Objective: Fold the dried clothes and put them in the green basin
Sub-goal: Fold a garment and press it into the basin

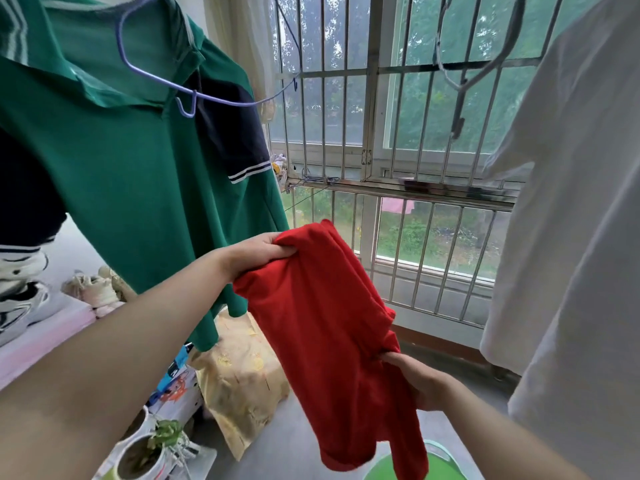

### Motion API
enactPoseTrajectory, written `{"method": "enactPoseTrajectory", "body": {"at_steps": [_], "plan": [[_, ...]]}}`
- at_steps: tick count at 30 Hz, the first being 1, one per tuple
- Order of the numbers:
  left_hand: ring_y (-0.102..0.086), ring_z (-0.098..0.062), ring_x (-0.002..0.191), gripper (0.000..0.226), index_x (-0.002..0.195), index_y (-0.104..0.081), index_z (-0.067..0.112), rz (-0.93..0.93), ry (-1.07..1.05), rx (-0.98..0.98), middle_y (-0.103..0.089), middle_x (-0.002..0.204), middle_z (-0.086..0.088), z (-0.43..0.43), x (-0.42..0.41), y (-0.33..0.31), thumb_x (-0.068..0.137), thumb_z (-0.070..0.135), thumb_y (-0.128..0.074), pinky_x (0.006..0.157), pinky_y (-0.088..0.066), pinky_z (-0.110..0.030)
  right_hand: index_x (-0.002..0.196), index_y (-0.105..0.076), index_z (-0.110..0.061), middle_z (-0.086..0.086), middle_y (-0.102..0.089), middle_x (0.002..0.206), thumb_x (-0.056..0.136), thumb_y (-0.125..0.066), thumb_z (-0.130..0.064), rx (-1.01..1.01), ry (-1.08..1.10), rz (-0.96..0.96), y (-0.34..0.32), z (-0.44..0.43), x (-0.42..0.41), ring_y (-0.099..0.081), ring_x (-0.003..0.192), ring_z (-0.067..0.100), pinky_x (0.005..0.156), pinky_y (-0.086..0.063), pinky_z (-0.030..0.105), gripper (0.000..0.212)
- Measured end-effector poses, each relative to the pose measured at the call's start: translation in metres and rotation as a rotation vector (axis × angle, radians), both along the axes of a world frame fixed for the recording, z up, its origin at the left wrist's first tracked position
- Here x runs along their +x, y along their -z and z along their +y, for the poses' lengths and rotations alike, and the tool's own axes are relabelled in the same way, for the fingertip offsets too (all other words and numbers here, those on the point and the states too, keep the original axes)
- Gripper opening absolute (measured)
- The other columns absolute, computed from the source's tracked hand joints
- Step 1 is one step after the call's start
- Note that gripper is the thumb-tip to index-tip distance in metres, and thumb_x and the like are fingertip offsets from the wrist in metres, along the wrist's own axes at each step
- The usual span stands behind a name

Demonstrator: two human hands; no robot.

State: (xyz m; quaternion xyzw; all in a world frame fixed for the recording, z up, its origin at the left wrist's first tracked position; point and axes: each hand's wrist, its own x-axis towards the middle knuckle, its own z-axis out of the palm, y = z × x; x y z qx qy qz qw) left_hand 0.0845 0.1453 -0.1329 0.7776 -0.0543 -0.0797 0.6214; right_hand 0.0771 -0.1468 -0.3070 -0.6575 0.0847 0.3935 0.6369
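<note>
Mid-fold on the red top (325, 317) rn, imo. It's off the hanger and held up in the air w/ both hands, already doubled lengthwise or close to it, but still loose and droopy at the bottom. Left hand (258, 254) is closed on the upper edge, fabric bunched in the fingers. Right hand (420, 381) is pinched shut on the side edge lower down, thumb on top of the cloth. So the top hangs slanted between the two grips, tail end dangling below the right hand.

Basin (446, 460) is right under it at the bottom of the frame, only a bit of green rim showing, prob straight below the hanging hem.

Next move prob needs the bottom half brought up to the top edge so it's compact, then lowered in. Green shirt (138, 161) and white shirt (571, 237) are both still hung, so plenty left to do.
</note>
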Motion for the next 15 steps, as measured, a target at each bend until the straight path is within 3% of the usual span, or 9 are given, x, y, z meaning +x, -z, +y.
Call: {"method": "enactPoseTrajectory", "body": {"at_steps": [4,6,10,15], "plan": [[-0.067,-0.003,0.075,0.018,0.101,-0.062,0.017,0.035,-0.061,-0.024,-0.067,0.096,0.0,0.011,0.0,0.032,0.099,0.011,-0.045,0.074,-0.054,-0.017,0.109,-0.066,-0.007,0.015,-0.07,0.11,0.065,-0.079,-0.039,-0.052,-0.046,0.081,0.0,-0.009,-0.005,-0.067,0.098,0.025,0.098,-0.047,0.04,0.057],[-0.067,-0.004,0.075,0.019,0.1,-0.062,0.017,0.053,-0.096,-0.042,-0.07,0.092,0.003,0.015,0.0,0.049,0.099,0.01,-0.045,0.072,-0.053,-0.017,0.117,-0.064,-0.006,0.016,-0.067,0.117,0.06,-0.078,-0.042,-0.07,-0.046,0.1,0.002,-0.015,-0.006,-0.063,0.109,0.027,0.101,-0.045,0.041,0.068],[-0.064,-0.008,0.085,0.019,0.101,-0.062,0.02,0.07,-0.113,-0.03,-0.069,0.095,0.004,0.014,-0.002,0.084,0.099,0.011,-0.046,0.076,-0.05,-0.018,0.119,-0.062,-0.006,0.018,-0.067,0.117,0.082,-0.065,-0.037,-0.094,-0.019,0.126,0.008,-0.014,-0.011,-0.06,0.114,0.029,0.109,-0.038,0.047,0.048],[-0.062,-0.007,0.089,0.02,0.1,-0.062,0.024,0.019,-0.098,-0.011,-0.067,0.097,0.008,0.005,0.001,0.102,0.098,0.01,-0.047,0.083,-0.048,-0.018,0.122,-0.06,-0.009,0.018,-0.066,0.117,0.08,-0.063,-0.038,-0.069,0.05,0.11,0.011,-0.008,-0.015,-0.062,0.11,0.03,0.097,-0.047,0.044,0.051]]}}
